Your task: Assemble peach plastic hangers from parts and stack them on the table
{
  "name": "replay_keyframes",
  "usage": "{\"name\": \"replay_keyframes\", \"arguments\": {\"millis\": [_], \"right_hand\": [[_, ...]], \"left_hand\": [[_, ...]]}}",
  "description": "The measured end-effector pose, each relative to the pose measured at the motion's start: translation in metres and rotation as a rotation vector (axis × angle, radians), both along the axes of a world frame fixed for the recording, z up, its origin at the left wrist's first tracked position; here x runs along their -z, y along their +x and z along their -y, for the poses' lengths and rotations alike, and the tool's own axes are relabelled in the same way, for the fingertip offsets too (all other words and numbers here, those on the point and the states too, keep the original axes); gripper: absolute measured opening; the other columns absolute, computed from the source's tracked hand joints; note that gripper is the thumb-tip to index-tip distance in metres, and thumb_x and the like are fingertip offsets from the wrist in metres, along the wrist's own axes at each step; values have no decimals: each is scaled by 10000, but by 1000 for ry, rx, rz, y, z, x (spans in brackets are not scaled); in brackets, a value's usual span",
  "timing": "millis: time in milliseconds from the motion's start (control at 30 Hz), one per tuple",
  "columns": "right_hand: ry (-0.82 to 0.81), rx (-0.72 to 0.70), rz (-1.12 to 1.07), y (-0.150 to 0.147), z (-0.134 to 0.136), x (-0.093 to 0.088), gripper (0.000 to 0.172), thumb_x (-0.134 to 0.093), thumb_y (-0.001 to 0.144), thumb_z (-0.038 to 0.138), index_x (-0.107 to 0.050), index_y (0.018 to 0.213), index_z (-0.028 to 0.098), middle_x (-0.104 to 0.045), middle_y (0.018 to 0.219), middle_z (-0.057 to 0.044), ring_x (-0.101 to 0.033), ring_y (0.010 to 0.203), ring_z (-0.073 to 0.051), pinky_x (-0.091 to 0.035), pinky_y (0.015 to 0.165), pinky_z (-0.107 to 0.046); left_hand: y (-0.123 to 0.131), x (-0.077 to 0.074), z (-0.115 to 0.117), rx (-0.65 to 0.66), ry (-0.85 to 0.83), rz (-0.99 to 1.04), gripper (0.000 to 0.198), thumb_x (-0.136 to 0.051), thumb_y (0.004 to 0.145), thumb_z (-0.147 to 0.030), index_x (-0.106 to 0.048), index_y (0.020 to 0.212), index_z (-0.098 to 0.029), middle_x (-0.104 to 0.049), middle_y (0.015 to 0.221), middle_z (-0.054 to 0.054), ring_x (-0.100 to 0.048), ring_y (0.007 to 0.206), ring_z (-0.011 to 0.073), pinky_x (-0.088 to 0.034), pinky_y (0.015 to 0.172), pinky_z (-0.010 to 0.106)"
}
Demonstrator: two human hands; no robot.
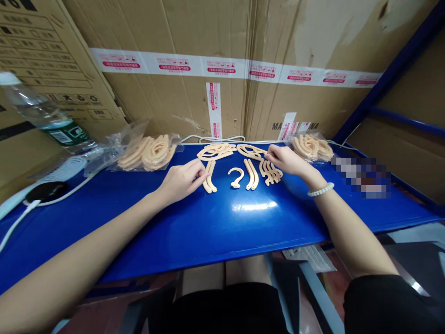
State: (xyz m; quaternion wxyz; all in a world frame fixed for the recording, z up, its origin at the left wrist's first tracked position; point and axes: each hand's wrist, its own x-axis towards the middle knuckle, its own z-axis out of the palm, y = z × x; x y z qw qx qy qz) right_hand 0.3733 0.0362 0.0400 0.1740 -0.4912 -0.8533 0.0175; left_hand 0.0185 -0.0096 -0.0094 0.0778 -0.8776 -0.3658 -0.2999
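Note:
My left hand (pixel 186 180) is closed, fingers curled and thumb pressed in, at the left edge of two curved beige strips (pixel 210 178). Whether it grips one is hidden. My right hand (pixel 283 158), also closed, hovers over or touches the upper end of several wavy beige arms (pixel 270 172); its fingertips are hidden. Between the hands lie a beige hanger hook (pixel 237 179) with a round base and a second pair of curved strips (pixel 251 175). Behind them rest loop-shaped beige pieces (pixel 216 151) on the left and similar loop pieces (pixel 249 151) on the right.
Clear bags of beige pieces lie at left (pixel 149 153) and right (pixel 309 146). A water bottle (pixel 52 118), a black round device (pixel 47 190) and a white cable are at far left. Cardboard boxes (pixel 174 106) wall the back of the blue table (pixel 208 232).

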Motion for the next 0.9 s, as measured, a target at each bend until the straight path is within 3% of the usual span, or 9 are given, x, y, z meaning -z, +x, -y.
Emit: {"name": "replay_keyframes", "arguments": {"millis": [100,167,233,300,433,567,633,767,900], "right_hand": [[20,50,14,2,-4,2,227,-442,985,313,-450,780,217,-573,693,-45,-465,595,-165,-323,581,-294],[24,70,18,5,-6,3,193,-432,991,294,-490,831,203,-621,742,-80,-515,635,-192,-361,611,-305],[27,75,10,7,-9,5,166,-433,990,280,-518,883,185,-651,797,-111,-555,680,-219,-397,647,-320],[28,62,1,10,-13,7,144,-429,978,239,-545,930,167,-662,840,-127,-581,725,-238,-429,683,-334],[86,-5,8,14,-19,11,291,-389,889,70,-603,1077,130,-655,978,-148,-610,905,-264,-479,832,-359],[161,-22,5,15,-21,10,420,-373,887,65,-582,1249,106,-614,1097,-182,-596,1037,-291,-494,923,-400],[179,-18,7,14,-20,9,420,-372,893,80,-593,1250,102,-605,1098,-185,-592,1052,-298,-494,943,-411],[215,1,-24,13,-18,8,368,-390,903,119,-629,1182,126,-614,1076,-168,-590,1035,-299,-495,942,-424],[212,25,-112,15,-18,10,313,-428,888,136,-655,1104,142,-630,1054,-162,-582,1035,-307,-480,950,-445]], "left_hand": [[1,-1,0,2,-16,7,222,-451,1024,-314,-539,868,-182,-631,860,42,-594,687,149,-442,598,269],[2,-3,1,20,-1,18,180,-428,1020,-258,-584,1031,-170,-665,1061,92,-654,882,195,-516,715,306],[3,-4,3,22,20,31,289,-424,1000,-204,-548,1260,-172,-628,1263,126,-644,1068,237,-550,845,364],[3,-4,3,-4,36,41,401,-435,984,-190,-486,1381,-181,-601,1329,133,-615,1159,260,-553,918,406],[2,-4,-5,-78,28,43,381,-428,986,-220,-527,1350,-161,-620,1295,135,-585,1206,275,-520,1006,444],[7,-6,-26,-120,-96,-39,368,-464,966,-273,-560,1294,-137,-629,1291,153,-560,1231,302,-457,1072,486],[12,-9,-41,-156,-221,-79,363,-491,952,-290,-573,1272,-139,-617,1319,154,-542,1267,299,-427,1102,468],[30,-14,-73,-246,-292,-100,427,-513,935,-328,-557,1295,-103,-588,1358,192,-519,1304,322,-406,1110,454],[51,-17,-102,-309,-387,-134,599,-708,793,-485,-588,1261,-131,-592,1361,200,-534,1273,379,-440,1054,473]]}}
